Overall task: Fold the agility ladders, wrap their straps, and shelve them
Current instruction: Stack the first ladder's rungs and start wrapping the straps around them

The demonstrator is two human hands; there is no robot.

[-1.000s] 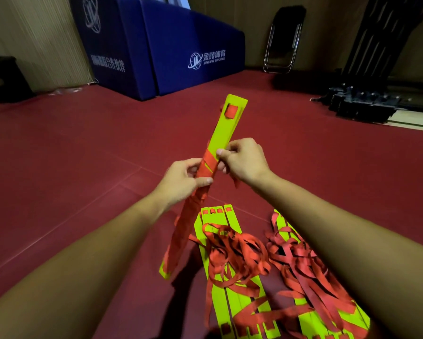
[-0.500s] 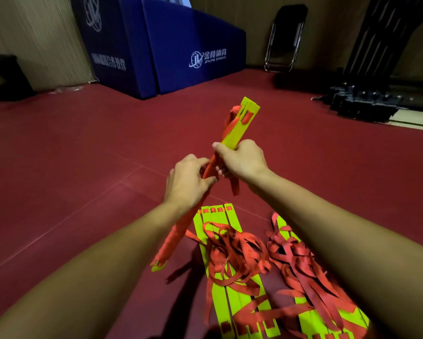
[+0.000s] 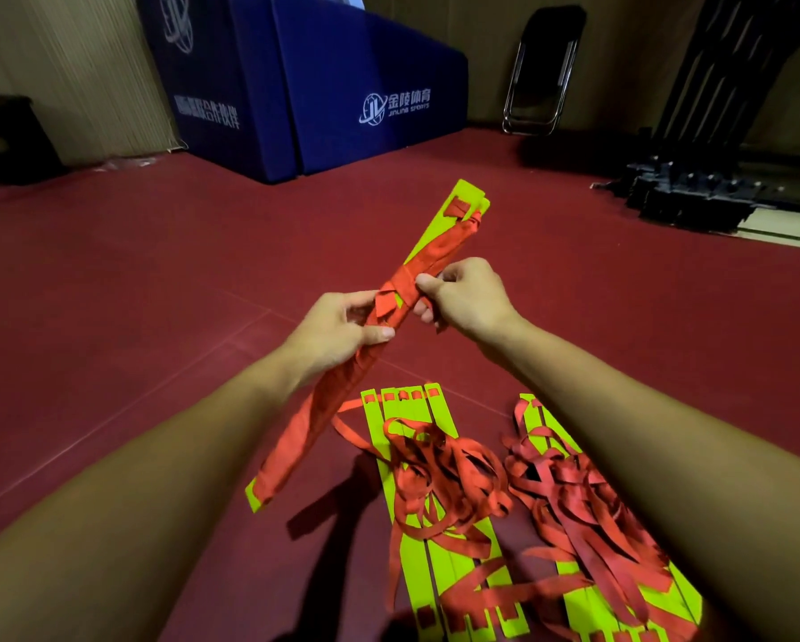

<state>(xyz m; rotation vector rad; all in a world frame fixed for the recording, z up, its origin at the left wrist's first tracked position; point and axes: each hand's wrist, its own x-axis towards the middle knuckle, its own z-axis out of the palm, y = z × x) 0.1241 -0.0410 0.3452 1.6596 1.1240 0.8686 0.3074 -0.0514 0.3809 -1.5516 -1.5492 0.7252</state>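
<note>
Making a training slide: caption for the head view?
Left hand and right hand grip a strap-wrapped ladder bundle above two loose ladders on the red floor.

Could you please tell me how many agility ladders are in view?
3. One strap-wrapped ladder held by left hand and right hand; two on the floor: middle ladder, and right ladder partly behind an arm.

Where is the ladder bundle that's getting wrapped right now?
In the head view the ladder bundle sits mid-frame, held slantwise by the left hand and right hand, above two unwrapped ladders lying on the red floor.
</note>
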